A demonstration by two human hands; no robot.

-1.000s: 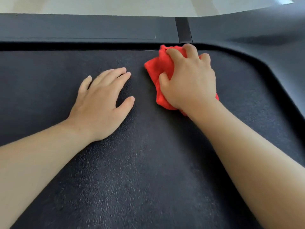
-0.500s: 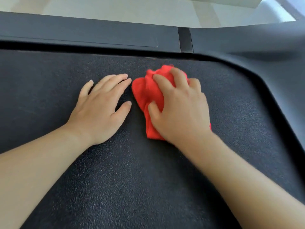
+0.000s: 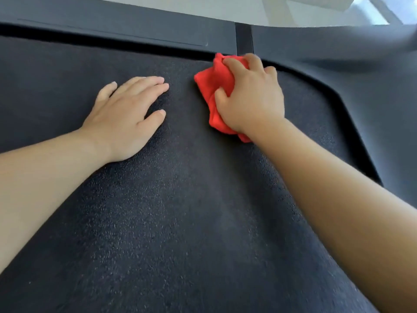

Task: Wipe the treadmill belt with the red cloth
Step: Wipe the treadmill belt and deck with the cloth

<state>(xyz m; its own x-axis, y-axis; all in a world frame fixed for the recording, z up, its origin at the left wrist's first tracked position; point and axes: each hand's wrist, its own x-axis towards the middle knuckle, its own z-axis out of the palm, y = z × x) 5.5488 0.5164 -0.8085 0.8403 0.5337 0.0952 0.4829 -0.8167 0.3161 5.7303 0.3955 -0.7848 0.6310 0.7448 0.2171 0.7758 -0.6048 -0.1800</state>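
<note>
The dark textured treadmill belt (image 3: 180, 211) fills most of the head view. A bunched red cloth (image 3: 212, 86) lies on it near the far edge, right of centre. My right hand (image 3: 250, 98) presses down on the cloth with fingers curled over it, and hides most of it. To the cloth's left, my left hand (image 3: 128, 116) rests flat on the belt, palm down, fingers together, holding nothing.
A dark grey frame rail (image 3: 112, 28) runs along the belt's far edge, with a black seam strip (image 3: 243, 39) just beyond the cloth. The frame's curved corner (image 3: 361, 98) bounds the belt on the right. Pale floor (image 3: 248, 10) lies past the rail.
My right hand slid the cloth toward me and to the left, then pushed it back out to the belt's far edge. My left hand stayed flat in place.
</note>
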